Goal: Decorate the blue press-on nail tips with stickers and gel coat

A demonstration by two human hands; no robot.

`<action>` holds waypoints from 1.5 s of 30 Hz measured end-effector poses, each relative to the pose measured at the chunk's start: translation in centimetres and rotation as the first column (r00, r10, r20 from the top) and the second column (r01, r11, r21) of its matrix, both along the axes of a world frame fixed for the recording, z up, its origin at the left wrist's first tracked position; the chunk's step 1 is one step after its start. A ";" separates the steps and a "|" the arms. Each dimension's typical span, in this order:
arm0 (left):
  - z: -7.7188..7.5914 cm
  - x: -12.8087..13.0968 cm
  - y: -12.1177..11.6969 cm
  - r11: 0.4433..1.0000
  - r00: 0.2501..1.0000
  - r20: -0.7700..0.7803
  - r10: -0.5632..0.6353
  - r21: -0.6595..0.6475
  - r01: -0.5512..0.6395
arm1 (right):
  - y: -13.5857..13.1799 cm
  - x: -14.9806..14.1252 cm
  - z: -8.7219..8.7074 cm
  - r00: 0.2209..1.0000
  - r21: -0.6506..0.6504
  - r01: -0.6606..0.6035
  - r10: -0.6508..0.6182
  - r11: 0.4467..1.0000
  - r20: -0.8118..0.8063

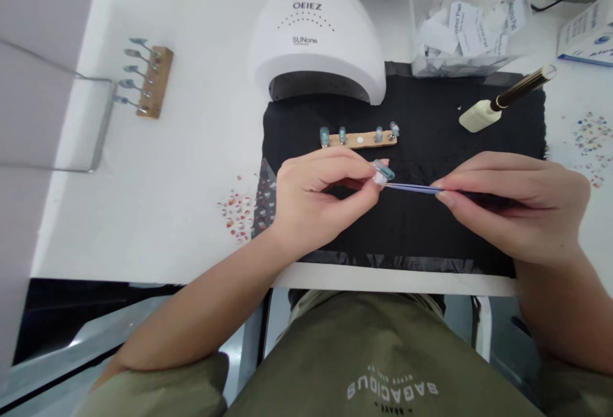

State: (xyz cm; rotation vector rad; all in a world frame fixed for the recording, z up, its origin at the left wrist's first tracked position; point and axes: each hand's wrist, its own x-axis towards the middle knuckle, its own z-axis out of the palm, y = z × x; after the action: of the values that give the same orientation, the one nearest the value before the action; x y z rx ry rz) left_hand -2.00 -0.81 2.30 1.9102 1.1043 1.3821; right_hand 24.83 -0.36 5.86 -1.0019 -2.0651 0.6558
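My left hand [318, 197] is closed in a pinch on a small pale blue nail tip [383, 170], held above the black mat [431, 238]. My right hand [514, 203] is closed around thin blue tweezers [414, 188], whose point touches the nail tip. Just beyond the hands a wooden strip [360, 139] lies on the mat with several blue nail tips standing on it.
A white nail lamp [316, 40] stands at the back. A brush in a cream holder [498, 105] rests on the mat's right. A clear box of pads [469, 27], a wooden rack with nail tips [148, 78] and scattered gems [237, 209] lie around.
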 end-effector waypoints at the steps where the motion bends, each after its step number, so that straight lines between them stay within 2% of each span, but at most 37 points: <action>1: 0.1 0.0 0.0 1.000 1.000 -0.003 0.003 -0.004 -0.003 | 0.1 -0.1 -0.1 1.000 0.027 -0.008 0.008 1.000 -0.007; 6: 0.4 -0.3 0.1 0.997 0.998 -0.038 -0.057 -0.050 0.055 | -0.1 -0.7 -0.1 0.992 0.041 -0.121 0.122 0.992 -0.036; 8: 0.3 -0.4 0.2 0.997 0.997 -0.033 -0.064 -0.052 0.063 | -0.4 -0.7 0.2 0.993 0.024 -0.114 0.115 0.993 -0.041; 12: -0.3 -0.3 0.4 1.000 1.000 0.006 -0.016 -0.009 0.016 | -0.7 -0.1 0.8 0.994 -0.013 0.060 -0.061 0.998 -0.088; 14: -0.5 -0.2 0.5 1.000 1.000 0.017 0.001 0.007 -0.001 | -0.8 0.2 0.9 0.980 -0.071 0.166 -0.172 0.984 -0.096; 16: -0.5 -0.2 0.5 1.000 1.000 0.008 0.002 0.026 -0.002 | -0.7 0.3 0.9 0.968 -0.166 0.212 -0.230 0.963 -0.099; 20: -0.5 -0.1 0.7 0.997 1.000 -0.015 0.002 0.071 -0.001 | -0.4 0.2 0.6 0.958 -0.387 0.120 -0.208 0.914 -0.195; 24: -0.8 0.0 0.8 0.994 1.000 -0.011 0.008 0.106 -0.007 | -0.1 0.1 0.2 0.939 -0.509 0.053 -0.216 0.859 -0.266; 32: -0.8 0.1 0.6 0.997 1.000 0.000 0.020 0.075 -0.020 | -0.1 -0.2 -0.3 0.925 -0.598 0.052 -0.265 0.800 -0.273; 45: -1.3 0.1 0.4 0.998 0.995 0.087 0.045 0.043 -0.049 | 0.0 -0.7 -0.2 0.899 -0.716 -0.007 -0.309 0.698 -0.310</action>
State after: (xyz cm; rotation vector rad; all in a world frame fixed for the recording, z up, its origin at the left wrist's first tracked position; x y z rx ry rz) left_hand -1.88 -0.45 1.00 1.8485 1.0918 1.5119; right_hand 24.17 -0.33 5.69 -1.2934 -1.3222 1.4991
